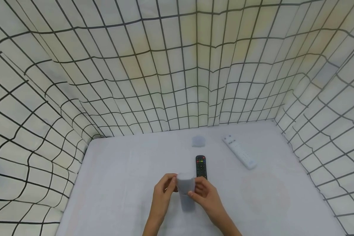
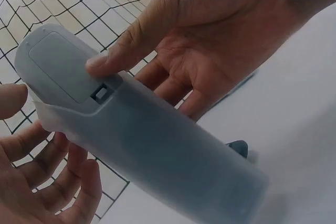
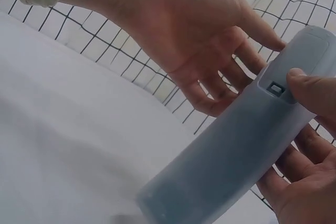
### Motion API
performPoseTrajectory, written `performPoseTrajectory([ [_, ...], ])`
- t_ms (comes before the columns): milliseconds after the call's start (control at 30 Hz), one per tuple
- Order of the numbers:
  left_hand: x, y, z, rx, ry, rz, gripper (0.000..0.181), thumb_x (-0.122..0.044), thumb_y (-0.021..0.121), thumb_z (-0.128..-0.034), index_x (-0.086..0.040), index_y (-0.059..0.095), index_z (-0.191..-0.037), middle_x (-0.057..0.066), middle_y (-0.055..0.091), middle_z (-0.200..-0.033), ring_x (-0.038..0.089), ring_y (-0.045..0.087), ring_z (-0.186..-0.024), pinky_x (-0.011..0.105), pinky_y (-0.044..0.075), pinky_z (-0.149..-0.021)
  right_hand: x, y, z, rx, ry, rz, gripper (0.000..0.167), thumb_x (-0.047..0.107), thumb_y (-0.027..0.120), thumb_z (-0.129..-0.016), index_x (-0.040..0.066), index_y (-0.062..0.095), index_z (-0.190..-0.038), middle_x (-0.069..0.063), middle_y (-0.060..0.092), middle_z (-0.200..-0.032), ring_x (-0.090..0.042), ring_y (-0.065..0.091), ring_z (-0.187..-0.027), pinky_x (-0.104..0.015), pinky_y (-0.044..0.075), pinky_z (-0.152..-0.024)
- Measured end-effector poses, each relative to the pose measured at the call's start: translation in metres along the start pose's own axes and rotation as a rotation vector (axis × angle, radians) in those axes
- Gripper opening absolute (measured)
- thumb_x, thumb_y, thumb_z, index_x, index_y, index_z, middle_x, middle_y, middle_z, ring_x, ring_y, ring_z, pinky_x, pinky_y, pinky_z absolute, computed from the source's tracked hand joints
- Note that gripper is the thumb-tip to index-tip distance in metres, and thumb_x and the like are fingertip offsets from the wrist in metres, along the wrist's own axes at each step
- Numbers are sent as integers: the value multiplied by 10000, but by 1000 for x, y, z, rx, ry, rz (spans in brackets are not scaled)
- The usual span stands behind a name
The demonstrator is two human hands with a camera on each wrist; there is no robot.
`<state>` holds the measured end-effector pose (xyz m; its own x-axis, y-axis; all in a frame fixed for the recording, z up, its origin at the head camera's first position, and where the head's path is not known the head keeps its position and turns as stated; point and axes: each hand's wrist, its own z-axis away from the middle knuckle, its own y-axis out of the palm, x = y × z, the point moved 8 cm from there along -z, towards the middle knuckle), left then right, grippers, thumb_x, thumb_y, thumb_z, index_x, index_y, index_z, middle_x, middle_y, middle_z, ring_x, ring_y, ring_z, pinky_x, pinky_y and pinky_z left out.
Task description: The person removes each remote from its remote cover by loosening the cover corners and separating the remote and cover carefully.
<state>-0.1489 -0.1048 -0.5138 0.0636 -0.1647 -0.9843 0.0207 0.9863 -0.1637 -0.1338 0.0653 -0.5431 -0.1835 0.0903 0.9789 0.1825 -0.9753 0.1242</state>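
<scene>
A pale remote control (image 2: 60,66), its battery cover facing up, sits partly inside a translucent soft sleeve cover (image 2: 173,145). Its far end sticks out of the cover's mouth. My right hand (image 1: 207,193) grips it from the right, thumb on the back beside the small latch opening and fingers curled underneath. On the other side my left hand (image 1: 164,193) pinches the edge near the cover's mouth with thumb and forefinger; the exact contact is partly hidden. Beyond the hands lies a black remote control (image 1: 201,164), its near end hidden behind the right hand.
A white remote control (image 1: 239,152) lies slanted on the white table (image 1: 120,183) at the right. Farther back is a small translucent flat piece (image 1: 198,141), of unclear kind. Grid-patterned curtains (image 1: 165,82) enclose the table at the back and sides.
</scene>
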Motion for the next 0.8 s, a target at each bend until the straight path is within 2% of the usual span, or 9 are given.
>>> performPoseTrajectory([
  [167,-3,-3,1,-11,2,57,241,-304,621,-1059,-103,701,-1167,82,725,-1162,124,674,-983,285,579,-851,0,3,-6,18,-26,21,449,187,793,-931,65,588,-1311,-173,651,-1421,-318,619,-1356,-296,532,-1088],
  [367,-4,-10,0,-91,36,72,175,-261,671,-1030,-103,712,-1096,43,716,-1119,113,669,-1026,259,578,-848,1,8,-12,36,-66,63,432,186,774,-949,89,597,-1331,-143,649,-1428,-337,598,-1380,-339,511,-1122],
  [500,0,-14,-1,-125,30,75,177,-272,676,-1027,-104,704,-1074,18,702,-1088,113,665,-1014,252,581,-854,0,11,-17,32,-69,88,437,180,775,-947,94,606,-1341,-139,641,-1428,-344,595,-1379,-365,497,-1144],
  [800,7,-19,1,-139,5,78,202,-260,651,-1045,-83,683,-1135,21,678,-1118,106,653,-1033,256,581,-854,-3,16,-24,43,-50,102,461,215,766,-960,74,606,-1369,-163,633,-1445,-373,567,-1406,-401,482,-1159],
])
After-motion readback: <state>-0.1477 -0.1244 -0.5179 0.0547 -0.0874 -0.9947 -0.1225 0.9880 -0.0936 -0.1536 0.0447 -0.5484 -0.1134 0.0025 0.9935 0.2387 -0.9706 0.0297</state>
